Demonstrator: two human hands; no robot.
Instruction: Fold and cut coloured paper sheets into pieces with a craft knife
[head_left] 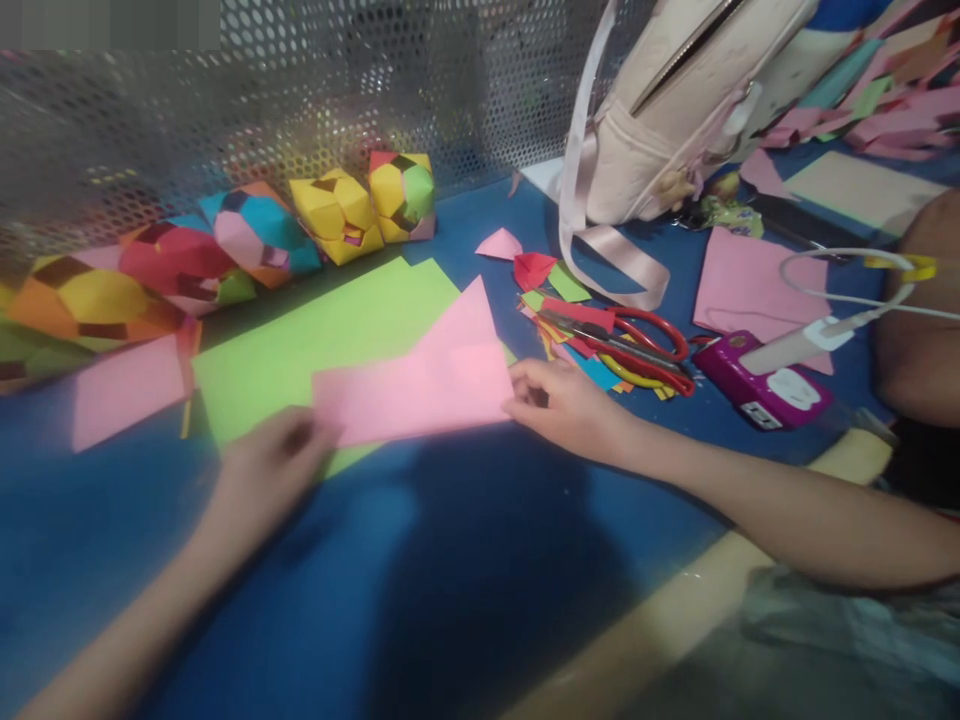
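Note:
A folded pink paper (420, 385) lies on a light green sheet (300, 350) on the blue table (420, 560). My left hand (262, 475) presses on the pink paper's left end; it is blurred, fingers bent down on the sheet. My right hand (562, 405) pinches the pink paper's right edge, fingers closed on it.
Several coloured paper balls (255, 235) line the perforated metal wall (300, 90). Red-handled scissors (637, 345) lie among paper scraps right of my hand. A purple device with a white cable (761, 385), a pink backpack (675, 110) and another pink sheet (124, 390) lie around.

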